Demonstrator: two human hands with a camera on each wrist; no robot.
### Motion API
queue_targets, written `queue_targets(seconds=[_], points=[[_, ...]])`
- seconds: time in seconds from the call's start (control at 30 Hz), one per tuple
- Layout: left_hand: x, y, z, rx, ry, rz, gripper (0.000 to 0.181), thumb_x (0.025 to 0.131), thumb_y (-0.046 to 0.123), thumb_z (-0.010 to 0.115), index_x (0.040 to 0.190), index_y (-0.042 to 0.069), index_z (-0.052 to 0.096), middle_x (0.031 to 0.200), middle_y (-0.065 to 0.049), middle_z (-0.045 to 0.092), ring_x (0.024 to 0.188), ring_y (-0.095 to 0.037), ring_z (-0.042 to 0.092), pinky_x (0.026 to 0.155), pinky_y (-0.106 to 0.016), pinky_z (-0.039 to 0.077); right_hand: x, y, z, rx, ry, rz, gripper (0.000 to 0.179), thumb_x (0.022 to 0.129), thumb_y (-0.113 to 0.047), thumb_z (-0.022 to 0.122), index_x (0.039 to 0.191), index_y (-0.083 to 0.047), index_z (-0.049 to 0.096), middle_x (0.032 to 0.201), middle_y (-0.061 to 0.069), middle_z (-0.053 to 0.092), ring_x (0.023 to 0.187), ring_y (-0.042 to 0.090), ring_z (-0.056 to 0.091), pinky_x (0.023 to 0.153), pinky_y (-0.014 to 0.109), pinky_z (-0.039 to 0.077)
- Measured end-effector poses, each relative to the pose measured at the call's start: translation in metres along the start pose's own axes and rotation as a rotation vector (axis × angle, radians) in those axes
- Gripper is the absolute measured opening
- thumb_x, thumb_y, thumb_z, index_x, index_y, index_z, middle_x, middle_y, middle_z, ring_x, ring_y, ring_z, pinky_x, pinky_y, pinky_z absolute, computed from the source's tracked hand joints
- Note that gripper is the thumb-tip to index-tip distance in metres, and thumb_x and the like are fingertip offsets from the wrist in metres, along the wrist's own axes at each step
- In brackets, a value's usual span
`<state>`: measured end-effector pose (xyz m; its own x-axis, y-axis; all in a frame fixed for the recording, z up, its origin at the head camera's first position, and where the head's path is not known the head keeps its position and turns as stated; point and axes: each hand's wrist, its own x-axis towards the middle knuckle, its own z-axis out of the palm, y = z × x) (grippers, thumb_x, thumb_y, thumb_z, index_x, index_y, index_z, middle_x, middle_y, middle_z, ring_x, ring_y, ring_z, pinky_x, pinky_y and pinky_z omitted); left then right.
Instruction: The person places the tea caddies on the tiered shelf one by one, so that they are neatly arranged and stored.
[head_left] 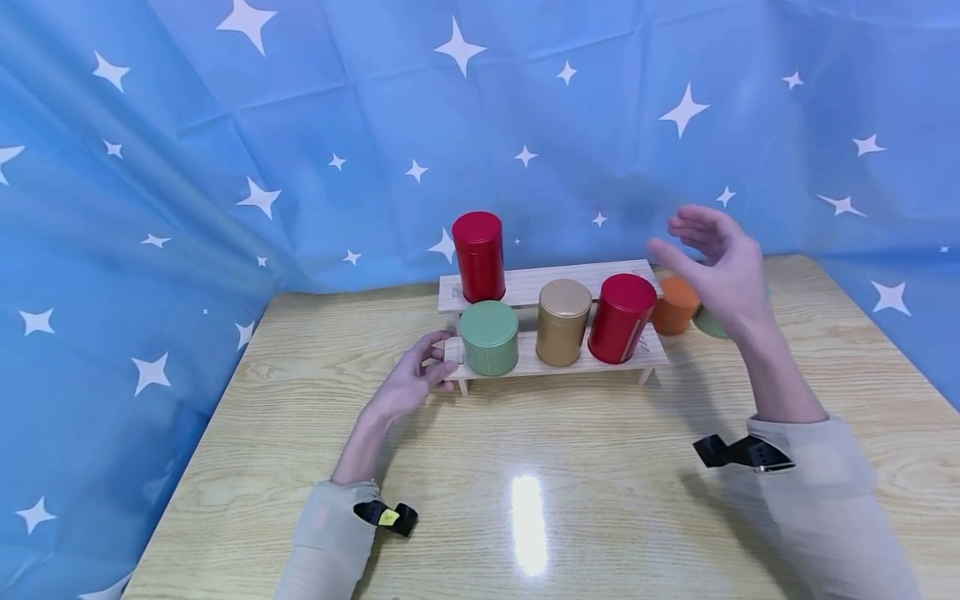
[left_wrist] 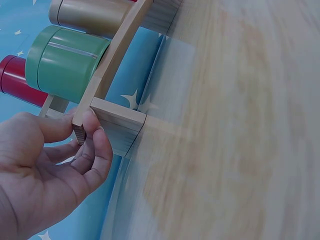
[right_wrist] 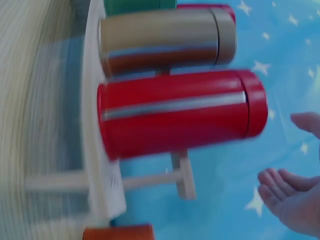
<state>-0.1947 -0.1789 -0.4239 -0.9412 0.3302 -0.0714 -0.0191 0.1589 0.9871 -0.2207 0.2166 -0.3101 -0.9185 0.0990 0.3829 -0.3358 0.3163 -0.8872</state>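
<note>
A two-step wooden rack (head_left: 585,279) stands against the back curtain. My left hand (head_left: 411,379) pinches the left end of its lower step; in the left wrist view the thumb and fingers of that hand (left_wrist: 65,165) close on the board's end. On the lower step stand a green tin (head_left: 489,337), a gold tin (head_left: 563,323) and a red tin (head_left: 622,319). Another red tin (head_left: 480,257) is on the upper step, at the left. Raised over the rack's right end, my right hand (head_left: 716,267) has its fingers spread from the thumb, holding nothing.
On the table (head_left: 450,483) to the right of the rack sit an orange tin (head_left: 674,308) and a green one (head_left: 711,323), partly hidden behind the right hand. A blue curtain with white stars (head_left: 360,108) hangs at the back and sides.
</note>
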Motion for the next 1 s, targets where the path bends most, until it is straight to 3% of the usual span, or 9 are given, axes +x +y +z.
queue_targets(seconds=[0.23, 0.47, 0.67, 0.87, 1.0], points=[[0.0, 0.0, 0.0, -0.007, -0.001, 0.007, 0.052, 0.102, -0.002, 0.054, 0.151, -0.001, 0.034, 0.113, -0.019, 0.047, 0.086, -0.02, 0.06, 0.086, -0.035, 0.063, -0.003, 0.022, -0.028, -0.076, 0.03, 0.073, 0.058, 0.09, -0.019, 0.078, 0.141, -0.01, 0.053, 0.121, -0.01, 0.06, 0.114, 0.007, 0.054, 0.096, 0.005, 0.045], [0.0, -0.001, 0.0, -0.014, 0.001, 0.005, 0.053, 0.102, -0.002, 0.054, 0.151, -0.001, 0.034, 0.113, -0.018, 0.046, 0.087, -0.02, 0.06, 0.086, -0.035, 0.063, -0.005, 0.044, -0.049, -0.184, 0.007, 0.166, 0.068, 0.091, -0.029, 0.078, 0.147, -0.01, 0.046, 0.125, -0.012, 0.055, 0.121, 0.009, 0.051, 0.099, 0.005, 0.041], [0.0, -0.001, 0.0, -0.006, -0.001, 0.005, 0.053, 0.102, -0.002, 0.054, 0.151, -0.001, 0.034, 0.112, -0.019, 0.046, 0.085, -0.02, 0.061, 0.086, -0.035, 0.063, -0.006, 0.063, -0.066, -0.303, -0.013, 0.226, 0.081, 0.091, -0.041, 0.076, 0.153, -0.006, 0.038, 0.134, -0.001, 0.052, 0.132, 0.022, 0.046, 0.117, 0.026, 0.036], [0.0, 0.0, 0.0, -0.024, -0.006, 0.005, 0.054, 0.103, -0.003, 0.053, 0.153, -0.001, 0.032, 0.112, -0.016, 0.042, 0.088, -0.018, 0.058, 0.088, -0.034, 0.063, -0.006, 0.079, -0.083, -0.385, -0.001, 0.26, 0.086, 0.091, -0.046, 0.074, 0.154, -0.003, 0.036, 0.136, 0.007, 0.05, 0.132, 0.034, 0.041, 0.119, 0.04, 0.035], [0.0, 0.0, -0.001, -0.029, -0.007, 0.008, 0.055, 0.102, -0.003, 0.053, 0.153, -0.001, 0.032, 0.112, -0.015, 0.041, 0.087, -0.017, 0.057, 0.088, -0.033, 0.063, -0.004, 0.088, -0.092, -0.429, -0.021, 0.288, 0.091, 0.091, -0.049, 0.071, 0.155, 0.0, 0.031, 0.145, 0.022, 0.044, 0.133, 0.044, 0.037, 0.12, 0.05, 0.031]])
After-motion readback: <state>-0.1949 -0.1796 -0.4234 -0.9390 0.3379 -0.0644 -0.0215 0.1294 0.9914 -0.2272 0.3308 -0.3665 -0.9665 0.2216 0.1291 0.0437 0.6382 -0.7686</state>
